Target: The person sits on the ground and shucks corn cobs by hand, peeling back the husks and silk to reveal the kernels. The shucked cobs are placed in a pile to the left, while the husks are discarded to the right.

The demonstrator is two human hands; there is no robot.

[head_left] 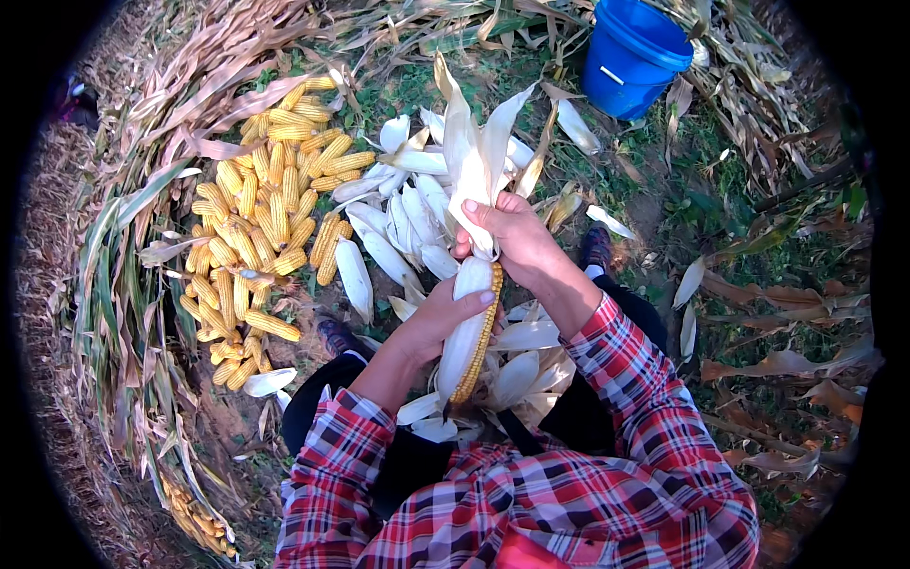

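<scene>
Between my hands is an ear of corn partly covered by pale husk, with a strip of yellow kernels bare along its right side. My left hand wraps around the middle of the ear, thumb across the husk and kernels. Above it, my right hand grips the bunched, peeled-back husk leaves at the ear's upper end. Their tips spread upward, away from me. Some fingers of both hands are hidden behind the ear and husk.
Husked yellow corn ears lie heaped at left, beside dry corn stalks. Loose pale husks cover the ground ahead and between my feet. A blue plastic bucket stands at the upper right. More ears lie at the lower left.
</scene>
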